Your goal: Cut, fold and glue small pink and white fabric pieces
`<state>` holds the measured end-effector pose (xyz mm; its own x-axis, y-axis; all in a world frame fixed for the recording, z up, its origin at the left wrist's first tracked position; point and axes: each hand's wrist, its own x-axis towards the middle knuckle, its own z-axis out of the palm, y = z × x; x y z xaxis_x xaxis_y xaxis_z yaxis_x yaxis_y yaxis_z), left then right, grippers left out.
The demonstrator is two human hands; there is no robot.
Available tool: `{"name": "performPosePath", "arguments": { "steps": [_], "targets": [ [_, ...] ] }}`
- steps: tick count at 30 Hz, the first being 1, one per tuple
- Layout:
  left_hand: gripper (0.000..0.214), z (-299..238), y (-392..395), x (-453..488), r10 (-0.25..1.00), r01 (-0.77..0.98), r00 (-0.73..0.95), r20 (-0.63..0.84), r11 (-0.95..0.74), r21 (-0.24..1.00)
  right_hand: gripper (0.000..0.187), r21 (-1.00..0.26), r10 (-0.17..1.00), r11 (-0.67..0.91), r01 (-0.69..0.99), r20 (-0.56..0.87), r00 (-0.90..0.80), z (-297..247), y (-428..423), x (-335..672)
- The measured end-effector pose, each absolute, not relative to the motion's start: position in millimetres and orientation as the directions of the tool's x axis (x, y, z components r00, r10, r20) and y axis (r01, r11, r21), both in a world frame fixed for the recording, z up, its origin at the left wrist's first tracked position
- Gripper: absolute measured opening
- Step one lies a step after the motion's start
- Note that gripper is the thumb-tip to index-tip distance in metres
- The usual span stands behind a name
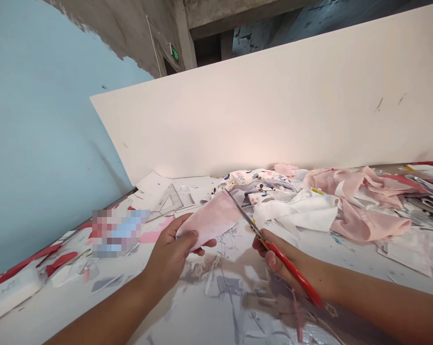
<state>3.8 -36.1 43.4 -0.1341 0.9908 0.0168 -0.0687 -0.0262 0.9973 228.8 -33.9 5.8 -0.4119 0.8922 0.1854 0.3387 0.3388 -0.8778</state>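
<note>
Pink cloth (210,216) is hovering above the table (173,322), clamped in my left hand (178,245); my right hand (274,249) is gripping scissors (290,267) along its edge. A sign (174,52) is glowing green, unreadably small.

Both forearms (119,299) bare, angled inward, left hand (178,244) pinching, thumb (190,238) on top, right hand (279,254) gripping, fingers (271,261) curled

Head-worn view, facing forward and down, close above table (188,316)
</note>
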Motion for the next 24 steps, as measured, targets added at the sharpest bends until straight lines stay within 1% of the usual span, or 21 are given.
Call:
{"name": "performPosePath", "arguments": {
  "steps": [3, 6, 8, 13, 16, 20, 24],
  "targets": [
    [0.038, 42, -35, 2, 0.993, -0.066, -0.113, 0.023, -0.031, 0.997, 0.053, -0.853, 0.889, 0.360, 0.378, 0.189, -0.418, 6, -34, 228],
    [0.035, 39, -34, 0, 0.995, -0.077, -0.094, 0.021, -0.028, 0.997, 0.054, -0.851, 0.888, 0.362, 0.382, 0.190, -0.418, 5, -33, 228],
    [0.037, 38, -34, 0, 0.994, -0.096, -0.110, 0.015, -0.026, 0.995, 0.054, -0.849, 0.885, 0.369, 0.377, 0.197, -0.423, 4, -31, 229],
    [0.040, 41, -34, 3, 0.990, -0.124, -0.142, 0.000, -0.018, 0.992, 0.047, -0.851, 0.820, 0.402, 0.337, 0.171, -0.547, 4, -25, 235],
    [0.038, 42, -34, 4, 0.991, -0.111, -0.131, 0.006, -0.021, 0.994, 0.045, -0.864, 0.813, 0.397, 0.310, 0.174, -0.556, 8, -23, 235],
    [0.035, 40, -33, 3, 0.994, -0.080, -0.105, 0.016, -0.024, 0.996, 0.052, -0.872, 0.824, 0.354, 0.338, 0.121, -0.553, 13, -23, 232],
    [0.033, 35, -32, -2, 0.999, -0.068, -0.046, 0.028, -0.031, 0.997, 0.057, -0.862, 0.846, 0.343, 0.372, 0.111, -0.522, 10, -21, 232]
  ]
}}
